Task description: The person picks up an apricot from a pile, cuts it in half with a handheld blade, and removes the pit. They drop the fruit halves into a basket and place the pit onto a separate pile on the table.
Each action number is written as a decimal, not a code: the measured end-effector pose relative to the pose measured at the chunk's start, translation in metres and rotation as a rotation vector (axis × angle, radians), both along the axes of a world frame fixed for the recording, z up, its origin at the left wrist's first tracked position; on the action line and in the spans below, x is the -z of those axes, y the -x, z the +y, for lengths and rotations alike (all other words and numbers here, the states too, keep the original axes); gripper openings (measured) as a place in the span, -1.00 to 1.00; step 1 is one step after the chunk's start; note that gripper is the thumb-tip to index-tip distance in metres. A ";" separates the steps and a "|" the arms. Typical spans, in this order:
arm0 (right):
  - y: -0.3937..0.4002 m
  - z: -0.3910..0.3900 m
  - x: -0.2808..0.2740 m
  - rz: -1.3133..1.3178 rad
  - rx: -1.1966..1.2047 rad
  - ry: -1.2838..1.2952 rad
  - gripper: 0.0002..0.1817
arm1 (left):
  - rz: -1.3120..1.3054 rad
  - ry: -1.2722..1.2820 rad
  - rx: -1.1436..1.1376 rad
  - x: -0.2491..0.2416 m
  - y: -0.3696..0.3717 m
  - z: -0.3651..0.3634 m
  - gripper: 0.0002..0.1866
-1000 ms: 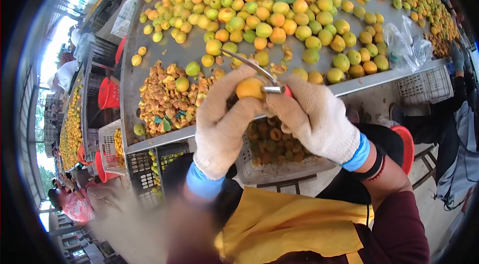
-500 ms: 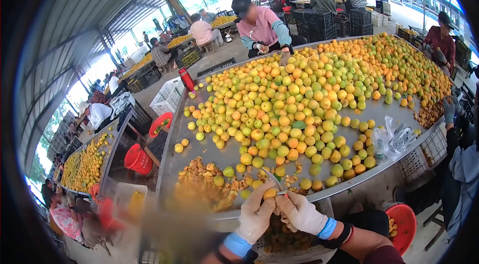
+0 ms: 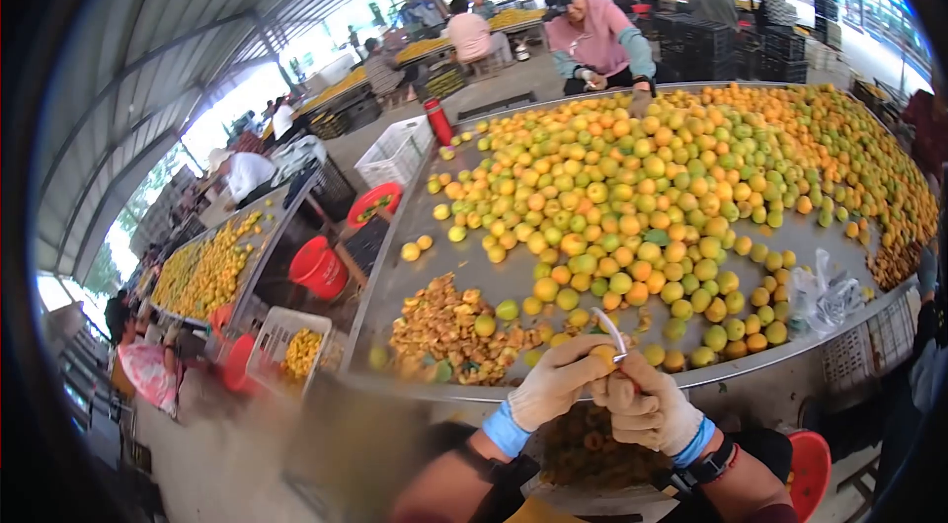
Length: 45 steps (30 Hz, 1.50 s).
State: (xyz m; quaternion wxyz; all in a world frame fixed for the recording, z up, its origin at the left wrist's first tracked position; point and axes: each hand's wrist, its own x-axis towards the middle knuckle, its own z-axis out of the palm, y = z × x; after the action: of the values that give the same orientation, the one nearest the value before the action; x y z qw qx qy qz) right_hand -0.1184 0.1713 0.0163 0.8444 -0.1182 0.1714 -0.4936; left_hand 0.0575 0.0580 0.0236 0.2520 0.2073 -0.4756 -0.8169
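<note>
My left hand [image 3: 558, 385], in a pale glove, is closed on an orange fruit [image 3: 603, 355] near the front edge of the metal table [image 3: 395, 296]. Touching it from the right, my gloved right hand [image 3: 647, 409] is wrapped round a small knife [image 3: 620, 357] whose metal shows at the fruit. A thin pale curved strip [image 3: 609, 327] rises above the fruit. Behind the hands lies a big heap of yellow, green and orange fruit [image 3: 592, 197]. Left of them is a pile of cut fruit pieces [image 3: 449, 330].
Across the table a person [image 3: 597, 39] in pink reaches into the heap. A clear plastic bag [image 3: 822, 296] lies at the right edge. A red flask [image 3: 438, 121], a white crate [image 3: 395, 153] and a red bucket [image 3: 318, 267] stand left. A red basin [image 3: 810, 474] is at lower right.
The view has turned left, so the table and people appear farther right. Both hands have shifted right in view, still together at the fruit. The curved strip now stands higher above it.
</note>
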 end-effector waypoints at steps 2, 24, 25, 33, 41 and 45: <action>-0.001 0.002 -0.012 -0.055 -0.036 -0.040 -0.40 | -0.084 0.184 -0.054 -0.013 0.001 0.002 -0.59; -0.027 0.005 0.000 1.045 0.289 0.225 -0.50 | 0.261 0.047 -0.136 0.005 0.000 0.004 -0.45; -0.027 0.005 0.005 1.043 0.287 0.217 -0.50 | 0.248 0.038 -0.128 0.006 -0.001 0.006 -0.45; -0.035 0.003 0.004 1.092 0.281 0.221 -0.56 | 0.211 -0.028 -0.158 0.015 0.007 0.020 -0.32; -0.044 -0.002 0.025 1.213 0.311 0.252 -0.43 | 0.148 -0.057 -0.278 0.019 0.011 0.029 -0.39; -0.036 -0.001 0.010 1.171 0.191 0.117 -0.44 | 0.131 -0.080 -0.251 0.020 0.012 0.023 -0.36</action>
State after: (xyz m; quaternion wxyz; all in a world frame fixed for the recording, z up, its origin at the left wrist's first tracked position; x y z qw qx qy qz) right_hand -0.0821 0.1702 0.0063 0.5532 -0.4010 0.5911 -0.4287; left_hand 0.0454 0.0806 0.0039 0.3740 0.2213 -0.3958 -0.8090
